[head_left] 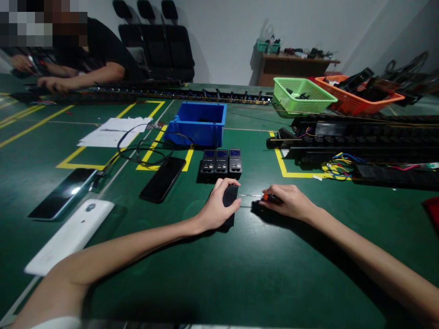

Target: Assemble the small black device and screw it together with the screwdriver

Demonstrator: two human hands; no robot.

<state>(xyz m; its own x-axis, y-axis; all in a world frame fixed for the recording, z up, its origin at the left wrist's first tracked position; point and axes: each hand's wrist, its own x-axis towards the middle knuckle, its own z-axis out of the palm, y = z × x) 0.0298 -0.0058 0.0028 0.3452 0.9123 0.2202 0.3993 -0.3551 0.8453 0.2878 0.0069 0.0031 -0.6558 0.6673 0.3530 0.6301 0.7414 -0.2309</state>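
My left hand [216, 206] is closed around a small black module [229, 197] that stands on the green table [240, 269]. My right hand [287, 200] grips a screwdriver [265, 197] with an orange and black handle. Its thin metal shaft points left and its tip meets the right side of the module. Just beyond the hands, three similar black modules [221, 161] with small blue displays sit side by side.
A blue bin [196, 122] stands behind the modules. Two dark phones [162, 179] [63, 193], a white device [70, 235], cables and papers [113, 131] lie left. Long black strips with coloured wires [356, 137], a green basket [303, 94] and an orange basket [356, 97] are right. Another person [82, 59] works far left.
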